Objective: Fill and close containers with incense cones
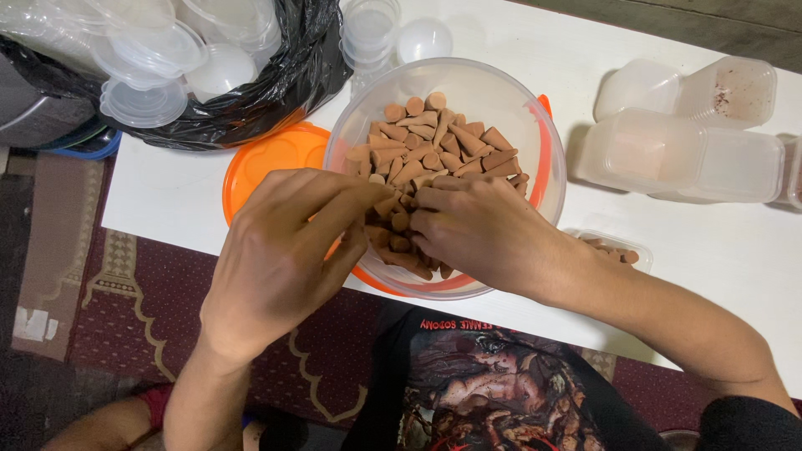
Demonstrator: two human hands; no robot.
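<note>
A clear round tub (510, 100) with an orange rim sits on the white table (735, 242), filled with many brown cone-shaped pieces (434, 142). My left hand (284, 250) reaches in over the tub's near left edge, fingertips pinching cones. My right hand (476, 230) lies inside the tub at the near side, fingers curled around several cones. The two hands nearly touch at their fingertips.
An orange lid (267, 159) lies left of the tub. A black bag (284, 75) of clear round lids and cups stands at the back left. Clear rectangular boxes (685, 150) are stacked at the right. A small box with cones (614, 246) sits behind my right wrist.
</note>
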